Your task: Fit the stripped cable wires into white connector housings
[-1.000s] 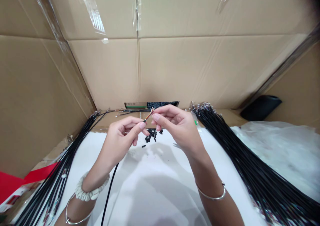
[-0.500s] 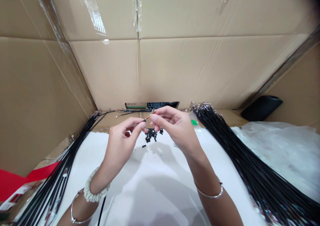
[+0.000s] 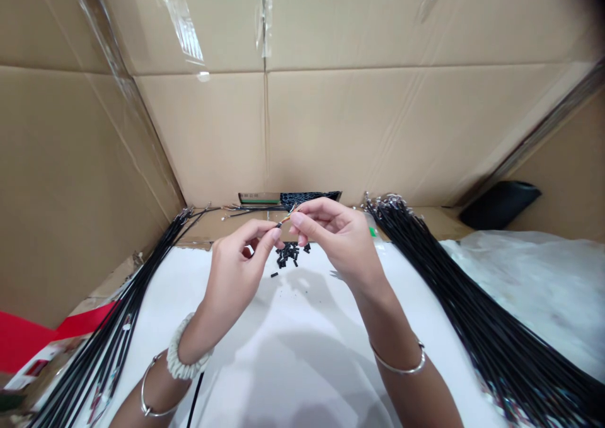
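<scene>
Between my hands, above the far edge of the white work surface, is the end of a black cable with thin coloured wires. My left hand pinches the black cable just below where the wires come out. Thumb and forefinger of my right hand are closed on the wires' tips. A stretch of black cable shows beside my left wrist. Just beyond and below my fingers lies a small heap of short black tube pieces, with one piece apart from it.
A thick bundle of black cables runs down the right side, beside clear plastic sheeting. Another cable bundle lies at the left. Cardboard walls rise behind and on both sides. A black object sits at back right.
The view has shifted slightly. My right hand has moved a little to the right and covers more of the green patch. Both hands keep their pinch on the cable end and its wires.
</scene>
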The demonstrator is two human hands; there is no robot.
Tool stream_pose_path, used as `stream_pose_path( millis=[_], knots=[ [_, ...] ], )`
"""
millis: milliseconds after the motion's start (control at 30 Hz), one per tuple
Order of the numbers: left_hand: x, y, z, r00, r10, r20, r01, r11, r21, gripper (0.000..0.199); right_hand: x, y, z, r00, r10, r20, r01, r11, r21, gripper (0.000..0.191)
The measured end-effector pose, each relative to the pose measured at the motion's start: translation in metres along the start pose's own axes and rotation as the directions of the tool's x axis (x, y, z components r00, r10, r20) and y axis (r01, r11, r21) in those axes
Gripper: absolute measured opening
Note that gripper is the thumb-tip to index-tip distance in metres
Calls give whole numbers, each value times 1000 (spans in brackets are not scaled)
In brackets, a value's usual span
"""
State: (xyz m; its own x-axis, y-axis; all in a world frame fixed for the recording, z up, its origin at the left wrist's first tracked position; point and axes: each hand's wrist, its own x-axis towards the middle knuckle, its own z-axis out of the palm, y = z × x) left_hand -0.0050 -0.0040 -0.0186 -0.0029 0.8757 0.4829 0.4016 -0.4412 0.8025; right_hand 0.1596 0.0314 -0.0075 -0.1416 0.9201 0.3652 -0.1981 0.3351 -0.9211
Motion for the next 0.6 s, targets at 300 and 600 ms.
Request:
stream_pose_path(
  millis=[300,600],
  knots=[
    [0,2,5,997,30,-64,-37,993,-113,10,1,5,2,991,-118,67,120,992,-26,16],
    [2,2,5,997,33,-65,-41,992,-119,8,-2,9,0,963,-242,123,258,956,-137,8]
  ],
)
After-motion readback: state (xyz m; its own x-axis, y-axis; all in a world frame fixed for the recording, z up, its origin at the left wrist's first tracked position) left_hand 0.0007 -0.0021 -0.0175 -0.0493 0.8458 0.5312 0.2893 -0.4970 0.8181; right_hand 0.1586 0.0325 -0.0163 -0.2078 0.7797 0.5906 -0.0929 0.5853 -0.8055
